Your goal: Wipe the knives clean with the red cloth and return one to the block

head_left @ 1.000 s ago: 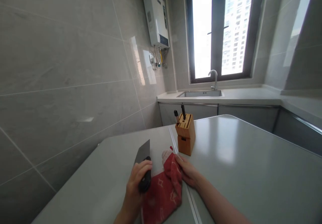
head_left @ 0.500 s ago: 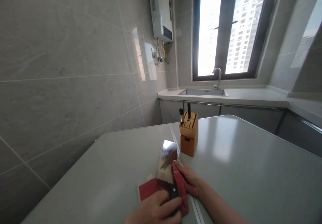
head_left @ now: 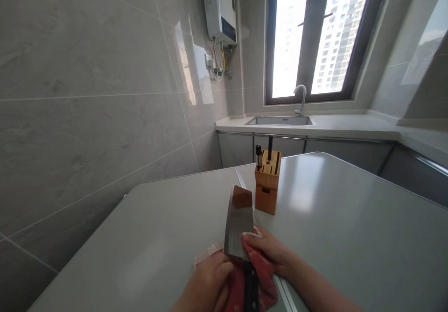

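The cleaver lies with its long axis running away from the person, its black handle at the bottom edge of the view and its blade tip pointing toward the knife block. The left hand curls closed at the handle end (the grip itself is partly hidden). The right hand presses a red cloth against the blade's right edge, over the grey table.

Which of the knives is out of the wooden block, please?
The cleaver, gripped by the left hand; the other two stand slotted in the knife block, only handles showing.
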Demonstrator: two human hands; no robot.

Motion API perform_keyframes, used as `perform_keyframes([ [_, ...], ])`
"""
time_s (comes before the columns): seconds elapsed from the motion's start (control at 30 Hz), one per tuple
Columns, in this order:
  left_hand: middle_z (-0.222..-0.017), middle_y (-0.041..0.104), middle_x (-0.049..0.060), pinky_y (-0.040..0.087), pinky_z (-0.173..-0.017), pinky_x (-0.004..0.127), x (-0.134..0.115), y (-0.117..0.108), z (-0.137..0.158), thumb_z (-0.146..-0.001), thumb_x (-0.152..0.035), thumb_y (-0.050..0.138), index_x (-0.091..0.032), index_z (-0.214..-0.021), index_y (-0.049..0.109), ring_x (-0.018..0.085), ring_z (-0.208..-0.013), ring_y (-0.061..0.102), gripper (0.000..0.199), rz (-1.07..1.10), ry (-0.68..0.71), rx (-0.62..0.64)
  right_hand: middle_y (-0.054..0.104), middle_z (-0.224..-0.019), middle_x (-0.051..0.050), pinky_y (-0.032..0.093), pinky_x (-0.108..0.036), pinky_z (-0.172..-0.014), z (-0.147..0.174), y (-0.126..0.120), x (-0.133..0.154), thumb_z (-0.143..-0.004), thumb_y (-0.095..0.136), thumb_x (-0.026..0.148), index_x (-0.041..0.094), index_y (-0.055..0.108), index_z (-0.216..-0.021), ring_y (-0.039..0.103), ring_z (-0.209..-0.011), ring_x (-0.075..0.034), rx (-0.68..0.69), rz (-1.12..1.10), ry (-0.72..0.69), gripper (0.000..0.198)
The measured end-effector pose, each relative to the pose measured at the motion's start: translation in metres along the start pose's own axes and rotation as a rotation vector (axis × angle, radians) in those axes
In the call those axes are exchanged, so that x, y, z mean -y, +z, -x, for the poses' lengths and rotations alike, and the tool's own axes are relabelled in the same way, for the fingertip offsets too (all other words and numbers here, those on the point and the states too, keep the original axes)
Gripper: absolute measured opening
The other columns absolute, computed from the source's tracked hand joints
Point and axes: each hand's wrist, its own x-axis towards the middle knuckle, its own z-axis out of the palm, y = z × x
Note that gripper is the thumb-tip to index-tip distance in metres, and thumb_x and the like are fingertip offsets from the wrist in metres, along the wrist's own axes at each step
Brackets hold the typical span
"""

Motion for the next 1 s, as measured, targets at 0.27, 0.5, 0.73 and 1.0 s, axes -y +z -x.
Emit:
perform_keyframes([
  [0.27,-0.068,0.061,0.003,0.039,-0.059,0.026,0.02,0.011,0.021,-0.074,-0.011,0.038,-0.021,-0.074,0.051,0.016,-0.063,0.056,0.016,0.117,-0.056,0.076,0.07,-0.083,-0.006,0.051,-0.025,-0.075,0.003,0.006,0.008,-0.068,0.08,0.028,0.013,0.067,-0.094,0.066,-0.077,-0.016,0.069,-0.1,0.02,0.033],
  [0.5,-0.067,0.062,0.004,0.037,-0.061,0.026,0.023,0.026,0.021,-0.085,-0.023,0.038,-0.019,-0.069,0.053,0.015,-0.064,0.057,0.022,0.252,-0.156,0.247,0.071,-0.084,-0.007,0.052,-0.023,-0.072,0.003,0.003,0.002,-0.066,0.081,0.029,0.013,0.067,-0.095,0.067,-0.075,-0.015,0.045,-0.122,0.012,0.036],
  [0.73,-0.067,0.057,0.003,0.033,-0.057,0.025,0.007,0.014,0.007,-0.082,-0.071,0.033,-0.016,-0.066,0.053,0.013,-0.062,0.049,0.06,0.48,-0.394,0.381,0.071,-0.078,-0.005,0.053,-0.025,-0.071,0.001,0.006,0.0,-0.07,0.078,0.032,0.015,0.066,-0.087,0.067,-0.071,-0.015,-0.085,-0.141,-0.009,0.027],
  [1.0,-0.055,0.05,-0.005,0.023,-0.049,0.023,-0.012,0.015,-0.017,-0.069,-0.055,0.064,-0.016,-0.06,0.054,0.008,-0.052,0.043,0.041,0.24,-0.711,0.489,0.071,-0.079,-0.004,0.053,-0.028,-0.07,-0.002,0.001,-0.005,-0.07,0.078,0.036,0.016,0.062,-0.092,0.067,-0.07,-0.015,-0.088,-0.138,-0.004,0.033],
])
